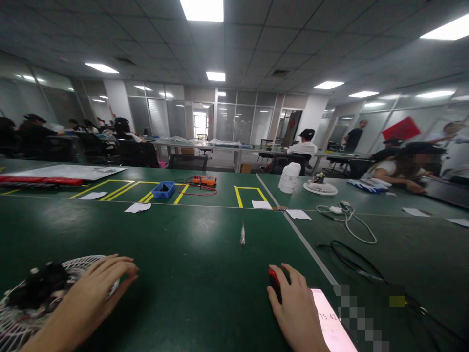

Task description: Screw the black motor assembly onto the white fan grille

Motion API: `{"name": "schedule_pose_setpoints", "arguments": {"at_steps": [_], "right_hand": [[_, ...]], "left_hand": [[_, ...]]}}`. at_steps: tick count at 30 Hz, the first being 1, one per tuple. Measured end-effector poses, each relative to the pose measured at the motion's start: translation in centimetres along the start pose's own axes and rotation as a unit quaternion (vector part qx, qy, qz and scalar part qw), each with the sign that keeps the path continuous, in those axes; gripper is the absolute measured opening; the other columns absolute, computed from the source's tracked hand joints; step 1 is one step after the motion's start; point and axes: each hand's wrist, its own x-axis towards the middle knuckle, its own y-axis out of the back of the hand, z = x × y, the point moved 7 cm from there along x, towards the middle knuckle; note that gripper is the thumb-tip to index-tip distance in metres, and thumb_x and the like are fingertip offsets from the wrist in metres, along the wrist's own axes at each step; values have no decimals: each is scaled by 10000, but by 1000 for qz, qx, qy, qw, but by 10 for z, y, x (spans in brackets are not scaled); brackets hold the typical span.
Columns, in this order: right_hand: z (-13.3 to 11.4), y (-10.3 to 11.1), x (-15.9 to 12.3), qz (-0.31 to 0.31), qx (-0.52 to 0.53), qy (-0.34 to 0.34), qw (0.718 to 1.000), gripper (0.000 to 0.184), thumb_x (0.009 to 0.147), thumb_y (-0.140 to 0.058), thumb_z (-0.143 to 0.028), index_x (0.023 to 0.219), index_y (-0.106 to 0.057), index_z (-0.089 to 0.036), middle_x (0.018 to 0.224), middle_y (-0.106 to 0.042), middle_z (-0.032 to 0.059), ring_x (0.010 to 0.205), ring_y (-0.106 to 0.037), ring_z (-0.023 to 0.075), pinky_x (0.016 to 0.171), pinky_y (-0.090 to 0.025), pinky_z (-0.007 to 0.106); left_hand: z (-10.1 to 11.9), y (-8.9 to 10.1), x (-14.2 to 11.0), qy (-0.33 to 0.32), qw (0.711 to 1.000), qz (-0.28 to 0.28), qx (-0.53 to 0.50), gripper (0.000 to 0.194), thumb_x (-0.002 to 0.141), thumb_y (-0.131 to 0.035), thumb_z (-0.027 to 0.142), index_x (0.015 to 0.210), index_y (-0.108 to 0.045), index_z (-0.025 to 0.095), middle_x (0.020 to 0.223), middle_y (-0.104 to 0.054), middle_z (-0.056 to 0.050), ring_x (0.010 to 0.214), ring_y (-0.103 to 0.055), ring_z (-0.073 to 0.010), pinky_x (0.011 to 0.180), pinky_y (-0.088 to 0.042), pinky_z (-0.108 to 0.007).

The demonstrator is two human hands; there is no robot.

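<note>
My left hand [106, 281] is palm down with its fingers stretched out, by the edge of a white fan grille [85, 264]. On that grille sits a dark motor part [40, 286] with loose wires; my wrist hides some of it. My right hand [293, 303] curls over a red-and-black object [274, 283], perhaps a tool handle; most of it is under the fingers. Beside that hand lies a lit phone [331, 320]. A clear-handled screwdriver [242, 234] rests on the green table between my hands, apart from both.
Further back are a blue bin [163, 190], an orange multimeter [204, 181] with red leads, white plastic housings [289, 178] and another fan grille [320, 188]. Coiled cables [346, 215] lie to the right. A person [406, 168] sits at the table's far right.
</note>
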Motion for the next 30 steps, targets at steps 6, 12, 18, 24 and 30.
{"name": "schedule_pose_setpoints", "arguments": {"at_steps": [6,12,18,24,30], "right_hand": [[-19,1,-3,3,56,40,998,382,926,-507,-233,1274,-658,-188,1420,-545,180,1332,-508,345,1062,-443,526],[-30,-3,-8,-2,88,69,994,341,913,-506,-193,1208,-677,-210,1375,-572,154,1322,-512,313,1081,-422,495],[-30,-4,-10,32,80,74,994,344,894,-498,-174,1182,-679,-227,1345,-593,145,1290,-531,314,1070,-421,508],[-32,-1,-10,37,88,78,992,344,893,-486,-167,1165,-686,-233,1332,-612,141,1284,-537,320,1071,-414,536],[-32,-1,-10,25,90,82,992,302,904,-503,-171,1141,-684,-222,1333,-606,150,1299,-531,321,1081,-412,546]], "left_hand": [[97,-78,23,-50,990,-80,-105,170,981,-476,230,903,-627,249,905,-722,-1,881,-682,-164,892,-553,-327],[164,-122,41,-47,971,-145,-185,178,995,-486,235,1032,-660,249,1035,-740,-29,1026,-669,-203,954,-545,-402],[191,-142,34,-88,952,-223,-192,613,954,-546,544,1497,-440,281,1525,-517,-73,1450,-427,-306,1193,-375,-563],[191,-144,28,-106,938,-268,-192,630,975,-486,565,1541,-345,326,1597,-406,-48,1502,-348,-303,1235,-291,-590],[180,-132,23,-124,927,-299,-192,591,976,-507,539,1525,-349,387,1612,-360,-42,1496,-352,-301,1204,-336,-606]]}}
